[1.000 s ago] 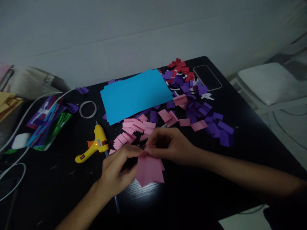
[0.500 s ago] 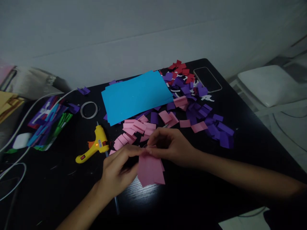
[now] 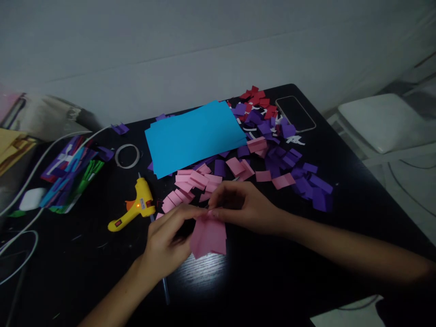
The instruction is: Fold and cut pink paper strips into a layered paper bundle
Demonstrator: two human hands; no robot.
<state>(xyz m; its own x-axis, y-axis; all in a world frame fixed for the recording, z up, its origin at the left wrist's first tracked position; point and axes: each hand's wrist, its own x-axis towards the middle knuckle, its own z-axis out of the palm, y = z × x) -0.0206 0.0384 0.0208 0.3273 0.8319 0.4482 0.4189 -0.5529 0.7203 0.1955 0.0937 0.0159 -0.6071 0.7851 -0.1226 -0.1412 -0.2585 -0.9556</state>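
Pink paper hangs below my fingertips, its lower edge over the dark table. My left hand pinches the top edge of the paper from the left. Close beside it, my right hand grips the same edge between thumb and fingers. Folded pink pieces lie just beyond my hands. A yellow glue gun with an orange light rests left of my left hand, and a glue stick shows partly beneath that hand.
Blue sheets lie at the table's back, with purple pieces and red pieces to their right. A phone is near the back right corner. At left are a tape ring, white cables and coloured packets.
The hanging pink paper has swung slightly left and up between my fingers. Both hands stay almost in place, still pinching it.
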